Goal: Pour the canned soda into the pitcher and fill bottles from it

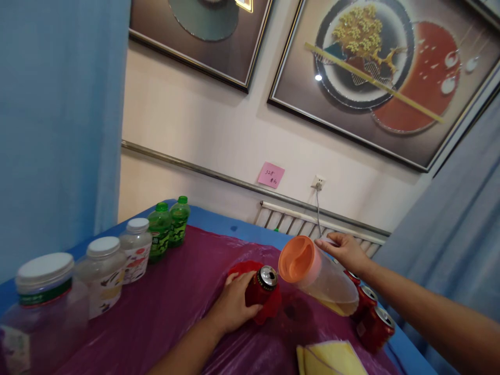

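Note:
My left hand (pixel 233 304) is wrapped round an opened red drink can (pixel 258 291), which stands upright with its silver top showing. A red plastic piece (pixel 242 267), perhaps a shallow dish, shows behind and beside the can; its full shape is hidden. In my right hand (pixel 347 252) is a clear plastic pitcher (pixel 328 284), gripped on its upper side. The pitcher lies tilted almost on its side, its orange lid (pixel 299 259) facing the can and a little apart from it. Some yellowish liquid rests in its lower end. No stream is visible.
Several red cans (pixel 377 329) stand at the right edge. A folded yellow cloth (pixel 332 358) lies in front. Along the left stand green bottles (pixel 159 234) and clear jars with white lids (pixel 104 276). Purple plastic sheeting (pixel 172 317) covers the blue table.

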`<state>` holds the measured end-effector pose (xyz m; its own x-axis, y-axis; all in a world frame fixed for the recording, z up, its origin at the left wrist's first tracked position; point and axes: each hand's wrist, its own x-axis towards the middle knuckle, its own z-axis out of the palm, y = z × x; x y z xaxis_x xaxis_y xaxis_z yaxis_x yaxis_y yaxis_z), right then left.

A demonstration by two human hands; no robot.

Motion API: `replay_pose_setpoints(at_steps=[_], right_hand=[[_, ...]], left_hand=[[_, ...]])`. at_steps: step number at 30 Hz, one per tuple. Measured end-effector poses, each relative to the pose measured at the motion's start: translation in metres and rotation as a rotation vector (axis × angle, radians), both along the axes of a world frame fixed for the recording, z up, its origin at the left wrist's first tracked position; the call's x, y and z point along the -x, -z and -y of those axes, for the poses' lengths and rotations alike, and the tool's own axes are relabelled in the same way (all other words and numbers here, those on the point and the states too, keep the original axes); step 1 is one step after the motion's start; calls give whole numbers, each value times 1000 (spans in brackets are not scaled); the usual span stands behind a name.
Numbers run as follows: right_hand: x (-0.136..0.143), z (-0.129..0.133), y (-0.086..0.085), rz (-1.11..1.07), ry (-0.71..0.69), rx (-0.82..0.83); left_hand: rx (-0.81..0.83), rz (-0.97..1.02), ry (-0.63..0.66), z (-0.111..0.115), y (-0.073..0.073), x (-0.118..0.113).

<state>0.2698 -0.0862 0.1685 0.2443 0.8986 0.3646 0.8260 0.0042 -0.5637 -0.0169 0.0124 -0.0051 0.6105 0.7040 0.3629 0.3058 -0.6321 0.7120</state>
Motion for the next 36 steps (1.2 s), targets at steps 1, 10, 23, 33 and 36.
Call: replay_pose_setpoints(at_steps=[1,10,23,33,36], right_hand=[[0,0,0,3,1,0],[1,0,1,4,-7,-3],[-2,0,1,11,-12,-22],[1,1,0,27,-4,-24],[0,2,0,29,-8,-28]], left_hand=[[1,-3,0,0,-1,0],[5,2,11,0,0,0],[-15,6,6,-1,1,0],[-3,-28,-7,-1,2,0],[-1,-31,-2,-1,1,0]])
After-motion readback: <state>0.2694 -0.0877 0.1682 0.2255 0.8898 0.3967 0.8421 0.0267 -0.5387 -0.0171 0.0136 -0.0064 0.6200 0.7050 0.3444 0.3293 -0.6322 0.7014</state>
